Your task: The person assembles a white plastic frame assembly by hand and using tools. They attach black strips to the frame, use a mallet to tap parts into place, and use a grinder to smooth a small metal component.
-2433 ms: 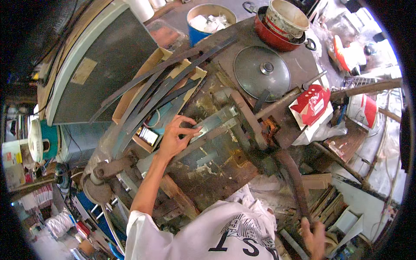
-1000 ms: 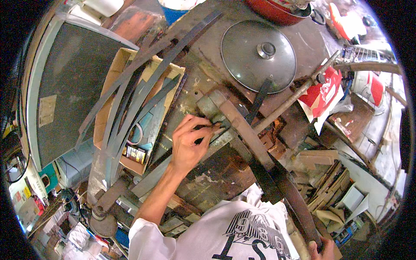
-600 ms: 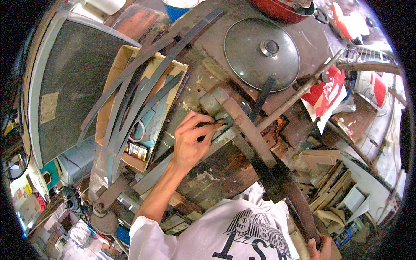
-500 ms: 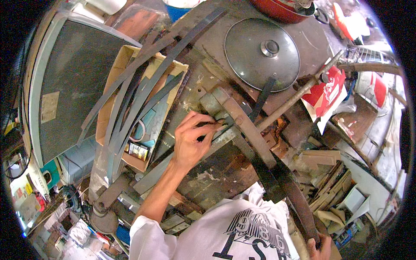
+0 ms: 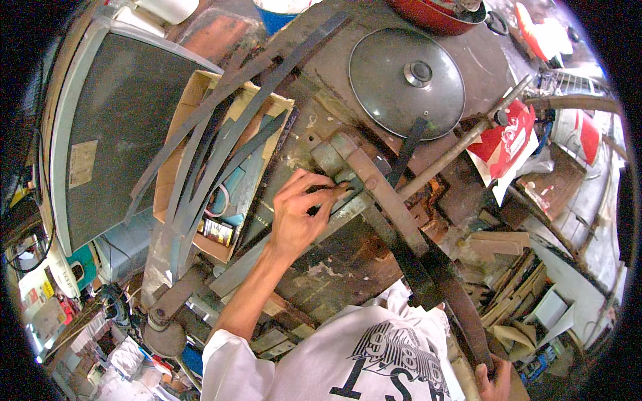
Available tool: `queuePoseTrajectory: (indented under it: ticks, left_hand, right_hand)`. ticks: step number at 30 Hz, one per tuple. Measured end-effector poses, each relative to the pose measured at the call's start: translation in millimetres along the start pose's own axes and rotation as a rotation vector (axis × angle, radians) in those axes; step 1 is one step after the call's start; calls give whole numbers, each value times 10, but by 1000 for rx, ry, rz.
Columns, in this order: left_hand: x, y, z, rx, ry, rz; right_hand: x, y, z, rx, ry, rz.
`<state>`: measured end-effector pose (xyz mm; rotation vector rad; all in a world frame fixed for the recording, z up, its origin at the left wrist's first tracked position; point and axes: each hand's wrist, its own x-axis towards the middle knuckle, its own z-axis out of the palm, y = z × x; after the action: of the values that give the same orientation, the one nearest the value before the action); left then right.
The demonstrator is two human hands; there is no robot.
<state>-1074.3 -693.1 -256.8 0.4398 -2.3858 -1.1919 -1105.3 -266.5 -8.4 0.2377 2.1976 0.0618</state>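
Observation:
A long dark metal lever (image 5: 391,194) slants from the bench down to my right, its upper end joined to a rusty metal block. At its lower end my right hand (image 5: 496,382) is closed around the handle, partly cut off by the lower edge. My left hand (image 5: 301,208) reaches over the bench, thumb and fingers pinched on a small dark piece (image 5: 349,190) close against the lever's left side. Its exact shape is mostly hidden by the fingers. Several long grey metal strips (image 5: 231,144) lie across an open cardboard box (image 5: 277,130) to the left of that hand.
A glass pan lid (image 5: 381,73) and a red pan (image 5: 435,20) lie at the far side. A wooden rod (image 5: 455,150) crosses beside a red and white sheet (image 5: 505,144). At left stands a large dark panel (image 5: 127,127); wood scraps (image 5: 511,294) are piled at right.
The view has shifted very slightly. Both hands and the lever stay in about the same places, with the left fingers still pinched beside the lever.

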Motion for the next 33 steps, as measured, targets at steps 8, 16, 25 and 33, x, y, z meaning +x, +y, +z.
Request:
queuePoseTrajectory:
  ticks: [8,16,25,33]
  left_hand:
    - [3,-9,-5,28,-6,2]
    - [25,220,29,230,20,-237]
    - [267,10,-30,168,-303,-509]
    - [298,-32,75,130,-244,-299]
  right_hand:
    - [191,96,-17,-45,-149,-10]
    - [329,600,491,-5,255,-301]
    - [370,359,280,157,102,-260]
    - [2051,809,1757,354,305,-764]
